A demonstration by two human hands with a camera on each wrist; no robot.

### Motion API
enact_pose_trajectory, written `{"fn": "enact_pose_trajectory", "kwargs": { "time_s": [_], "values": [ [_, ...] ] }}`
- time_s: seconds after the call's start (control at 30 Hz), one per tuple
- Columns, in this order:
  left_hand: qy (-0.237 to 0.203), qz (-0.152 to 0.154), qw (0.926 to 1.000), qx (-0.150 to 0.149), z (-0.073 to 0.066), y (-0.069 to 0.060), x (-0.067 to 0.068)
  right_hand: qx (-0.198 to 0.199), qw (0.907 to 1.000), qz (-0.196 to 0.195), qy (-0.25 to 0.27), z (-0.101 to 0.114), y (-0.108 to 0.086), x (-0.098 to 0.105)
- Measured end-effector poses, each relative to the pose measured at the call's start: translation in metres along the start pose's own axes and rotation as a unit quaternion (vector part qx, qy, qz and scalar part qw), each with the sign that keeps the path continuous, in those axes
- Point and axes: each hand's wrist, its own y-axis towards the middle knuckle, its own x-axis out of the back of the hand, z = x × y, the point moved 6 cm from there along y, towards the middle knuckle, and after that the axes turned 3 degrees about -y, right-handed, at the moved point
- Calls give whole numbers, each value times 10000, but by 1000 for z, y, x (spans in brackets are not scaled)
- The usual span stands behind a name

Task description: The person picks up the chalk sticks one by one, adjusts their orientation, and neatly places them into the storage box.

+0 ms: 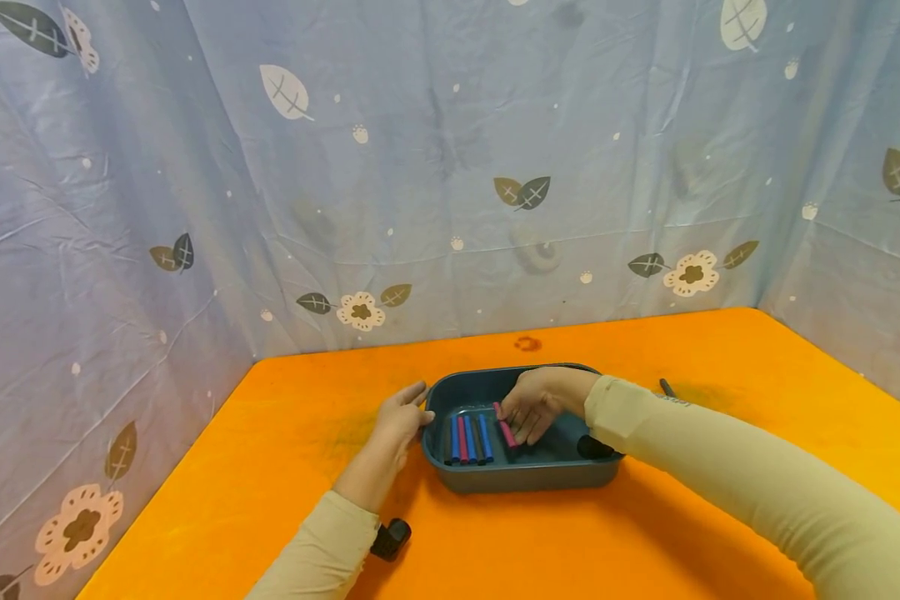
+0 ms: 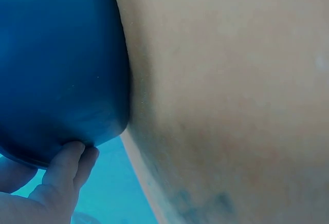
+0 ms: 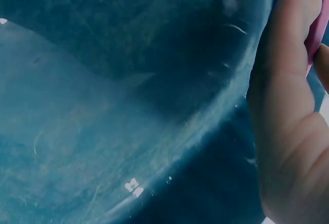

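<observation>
A dark blue-grey plastic tub (image 1: 525, 478) stands on the orange table. Inside, toward its left end, lies a row of several thin sticks (image 1: 465, 440) in blue, pink and black, side by side. My right hand (image 1: 534, 407) reaches into the tub and pinches a pink stick (image 1: 510, 435), slightly tilted, just right of that row. Up close in the right wrist view, the pink stick (image 3: 320, 26) shows between thumb and fingers, with a bit of blue beside it. At the tub's left rim, my left hand (image 1: 397, 423) holds the edge, fingertips (image 2: 72, 152) against the outer wall.
A small dark stick-like object (image 1: 667, 388) lies on the table (image 1: 315, 483) right of the tub, partly behind the right sleeve. A reddish ring-shaped mark (image 1: 527, 343) is near the back edge. Patterned curtains (image 1: 450, 167) enclose the back and sides.
</observation>
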Motion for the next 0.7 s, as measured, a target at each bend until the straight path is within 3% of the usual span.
{"fn": "enact_pose_trajectory", "kwargs": {
  "time_s": [0.2, 0.7],
  "values": [
    [29, 72, 10000, 1, 0, -1, 1, 30, 9999, 123, -58, 1, 1, -11],
    [74, 53, 10000, -35, -2, -2, 0, 49, 9997, 8, -249, 3, 3, -11]
  ]
}}
